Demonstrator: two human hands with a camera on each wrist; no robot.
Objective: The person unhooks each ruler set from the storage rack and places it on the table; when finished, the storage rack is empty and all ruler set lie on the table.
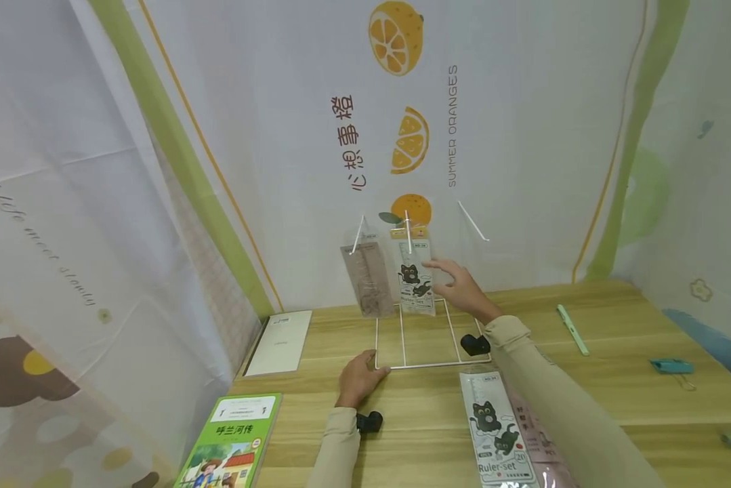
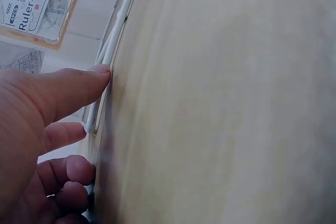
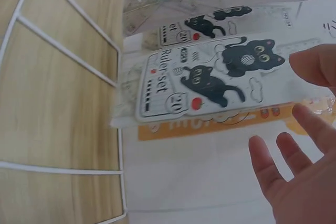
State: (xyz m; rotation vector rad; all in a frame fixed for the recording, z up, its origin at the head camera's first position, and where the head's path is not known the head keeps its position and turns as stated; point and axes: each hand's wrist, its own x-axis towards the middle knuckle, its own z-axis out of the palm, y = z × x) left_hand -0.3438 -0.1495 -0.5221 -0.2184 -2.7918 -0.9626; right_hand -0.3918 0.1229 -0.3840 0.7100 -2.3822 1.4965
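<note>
My left hand (image 1: 359,379) holds the front left corner of a white wire rack (image 1: 432,366), thumb and index finger on the wire (image 2: 107,51). A clear Ruler-set pack (image 1: 414,278) with black cats hangs from the rack's middle hook. Beside its right edge is my right hand (image 1: 459,288), fingers spread and loosely bent. In the right wrist view the thumb and fingertips lie right by the upper end of the front pack (image 3: 210,77), not wrapped round it. Another cat pack shows behind it. A greyish ruler pack (image 1: 368,278) hangs from the left hook.
A third hook (image 1: 475,222) sticks out at the right. Another Ruler-set pack (image 1: 496,427) lies by the right forearm, over a pink pack (image 1: 538,437). A green book (image 1: 234,440) and a pale notebook (image 1: 280,342) lie left; a green pen (image 1: 572,330) and teal clip (image 1: 671,366) lie right.
</note>
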